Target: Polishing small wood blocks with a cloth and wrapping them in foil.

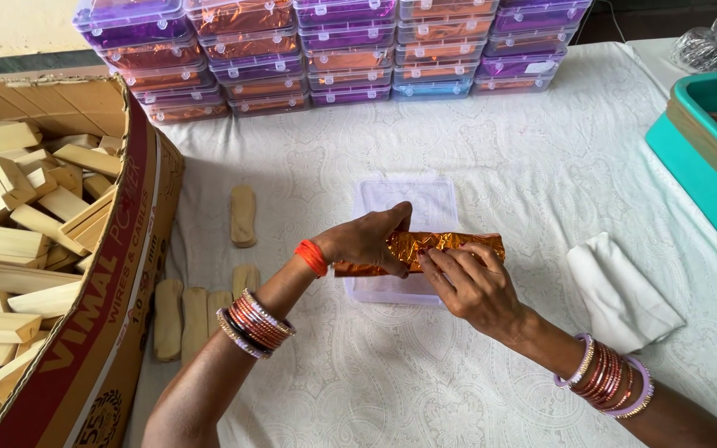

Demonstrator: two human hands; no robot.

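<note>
Both hands gripping copper foil bundle (425, 251), left hand (367, 241), right hand (470, 286), over clear box (400, 203)

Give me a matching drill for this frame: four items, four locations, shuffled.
Items:
1 foil-wrapped block
2 wooden blocks
3 folded white cloth
4 stacked clear boxes

Locations:
A in the cardboard carton
B far edge of the table
C between left hand and right hand
D right of the hands

Pairs: 1-C, 2-A, 3-D, 4-B
</note>
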